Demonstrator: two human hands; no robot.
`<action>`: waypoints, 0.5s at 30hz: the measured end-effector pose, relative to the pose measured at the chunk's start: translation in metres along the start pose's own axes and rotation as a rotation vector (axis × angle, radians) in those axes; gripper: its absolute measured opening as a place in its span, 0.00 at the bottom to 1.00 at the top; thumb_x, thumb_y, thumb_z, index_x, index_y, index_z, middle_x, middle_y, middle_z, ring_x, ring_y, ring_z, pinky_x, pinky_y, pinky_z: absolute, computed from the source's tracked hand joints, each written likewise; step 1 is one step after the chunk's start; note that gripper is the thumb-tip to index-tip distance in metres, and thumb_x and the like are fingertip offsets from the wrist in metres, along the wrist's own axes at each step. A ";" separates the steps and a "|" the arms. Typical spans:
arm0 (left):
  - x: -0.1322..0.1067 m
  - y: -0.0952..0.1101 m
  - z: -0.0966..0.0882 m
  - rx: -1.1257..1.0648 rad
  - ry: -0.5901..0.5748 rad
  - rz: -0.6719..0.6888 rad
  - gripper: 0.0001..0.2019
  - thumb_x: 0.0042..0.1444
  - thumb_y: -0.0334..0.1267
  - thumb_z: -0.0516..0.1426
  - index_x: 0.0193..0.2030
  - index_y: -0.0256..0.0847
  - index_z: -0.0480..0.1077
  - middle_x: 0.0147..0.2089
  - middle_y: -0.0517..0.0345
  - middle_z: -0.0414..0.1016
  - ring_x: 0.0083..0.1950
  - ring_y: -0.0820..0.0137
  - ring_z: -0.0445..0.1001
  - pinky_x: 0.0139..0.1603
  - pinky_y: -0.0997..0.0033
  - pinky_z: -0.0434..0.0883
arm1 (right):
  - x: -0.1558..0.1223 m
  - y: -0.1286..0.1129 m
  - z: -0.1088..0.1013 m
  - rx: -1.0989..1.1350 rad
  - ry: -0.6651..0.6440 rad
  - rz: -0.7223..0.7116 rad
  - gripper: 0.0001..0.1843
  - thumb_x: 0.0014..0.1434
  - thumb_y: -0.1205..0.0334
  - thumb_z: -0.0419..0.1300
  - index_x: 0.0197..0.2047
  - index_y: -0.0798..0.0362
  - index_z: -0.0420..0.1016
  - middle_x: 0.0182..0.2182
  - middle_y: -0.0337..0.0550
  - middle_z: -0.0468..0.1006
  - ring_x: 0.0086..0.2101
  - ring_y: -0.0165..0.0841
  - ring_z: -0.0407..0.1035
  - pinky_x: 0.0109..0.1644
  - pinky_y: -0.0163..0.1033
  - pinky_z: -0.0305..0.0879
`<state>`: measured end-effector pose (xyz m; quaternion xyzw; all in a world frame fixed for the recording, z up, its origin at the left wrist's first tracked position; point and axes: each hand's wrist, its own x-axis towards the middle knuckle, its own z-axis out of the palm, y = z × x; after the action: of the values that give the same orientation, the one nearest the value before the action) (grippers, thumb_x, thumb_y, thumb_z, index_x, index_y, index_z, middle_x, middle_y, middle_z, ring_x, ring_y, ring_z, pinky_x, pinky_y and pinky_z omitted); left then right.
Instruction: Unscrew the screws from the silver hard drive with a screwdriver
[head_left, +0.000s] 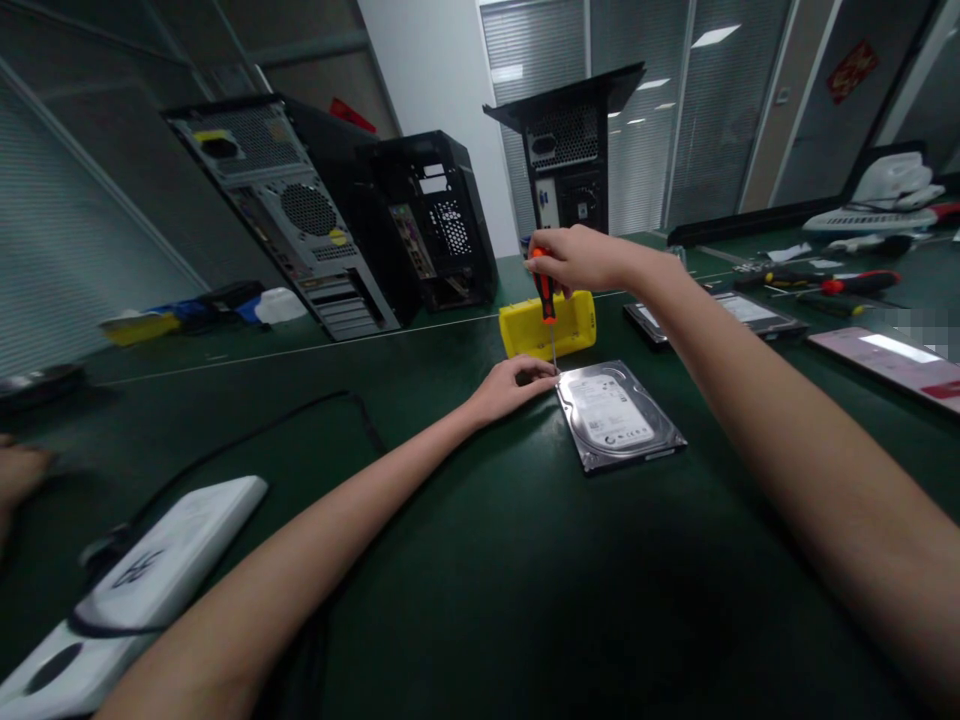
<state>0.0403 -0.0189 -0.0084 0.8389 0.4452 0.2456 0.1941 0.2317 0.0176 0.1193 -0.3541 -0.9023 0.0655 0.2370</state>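
Note:
A silver hard drive (619, 415) lies flat on the dark green table (480, 560). My right hand (574, 258) is closed round the top of a red-handled screwdriver (547, 292), held upright with its thin shaft reaching down to the drive's near left corner. My left hand (514, 384) rests on the table at that same corner, fingers curled and pinched by the screwdriver tip; whether they hold anything is too small to make out. A yellow box (546, 326) stands just behind the drive.
Three open computer cases (300, 215) (439, 220) (574, 150) stand at the back. A white device with a black cable (142, 580) lies near left. Further drives, screwdrivers (855, 285) and a pink sheet (896, 360) sit at right. Another person's hand (19, 470) shows at the left edge.

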 end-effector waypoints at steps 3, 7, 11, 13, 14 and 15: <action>-0.001 -0.002 -0.002 0.030 -0.023 0.023 0.17 0.58 0.47 0.53 0.47 0.39 0.72 0.45 0.51 0.74 0.43 0.67 0.71 0.43 0.68 0.67 | 0.000 0.000 0.001 0.001 -0.017 0.010 0.16 0.62 0.54 0.47 0.42 0.57 0.67 0.32 0.49 0.74 0.26 0.29 0.67 0.29 0.37 0.62; -0.002 -0.005 -0.001 0.101 -0.013 0.046 0.17 0.59 0.45 0.51 0.48 0.39 0.72 0.44 0.51 0.73 0.42 0.68 0.71 0.42 0.68 0.67 | 0.001 -0.001 0.002 -0.001 -0.015 0.009 0.16 0.62 0.54 0.46 0.42 0.56 0.66 0.32 0.48 0.74 0.26 0.30 0.67 0.30 0.37 0.62; -0.002 -0.008 0.000 0.122 -0.010 0.054 0.17 0.59 0.45 0.51 0.49 0.38 0.72 0.42 0.52 0.73 0.41 0.68 0.71 0.42 0.68 0.68 | 0.001 -0.002 0.001 0.003 -0.030 -0.003 0.15 0.62 0.54 0.47 0.41 0.57 0.66 0.30 0.48 0.74 0.26 0.31 0.68 0.30 0.38 0.63; -0.002 -0.009 0.000 0.122 -0.008 0.058 0.17 0.60 0.44 0.51 0.49 0.38 0.72 0.43 0.52 0.74 0.41 0.68 0.71 0.42 0.68 0.68 | 0.000 -0.002 -0.001 0.007 -0.050 -0.013 0.14 0.61 0.54 0.48 0.40 0.56 0.66 0.30 0.48 0.74 0.26 0.31 0.68 0.30 0.38 0.63; -0.002 -0.010 0.001 0.121 -0.009 0.060 0.17 0.60 0.44 0.51 0.49 0.38 0.72 0.43 0.52 0.74 0.42 0.68 0.71 0.43 0.68 0.68 | 0.000 -0.002 -0.002 0.019 -0.066 -0.009 0.13 0.61 0.55 0.48 0.40 0.56 0.65 0.30 0.48 0.74 0.26 0.31 0.68 0.29 0.37 0.63; -0.001 -0.010 0.001 0.119 -0.010 0.061 0.17 0.60 0.44 0.51 0.49 0.38 0.72 0.43 0.52 0.74 0.42 0.68 0.71 0.43 0.68 0.68 | -0.001 -0.002 -0.003 0.032 -0.086 0.004 0.13 0.61 0.55 0.49 0.40 0.56 0.65 0.30 0.48 0.74 0.25 0.30 0.68 0.29 0.37 0.62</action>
<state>0.0333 -0.0148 -0.0148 0.8633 0.4324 0.2202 0.1385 0.2322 0.0153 0.1225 -0.3490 -0.9097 0.0957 0.2035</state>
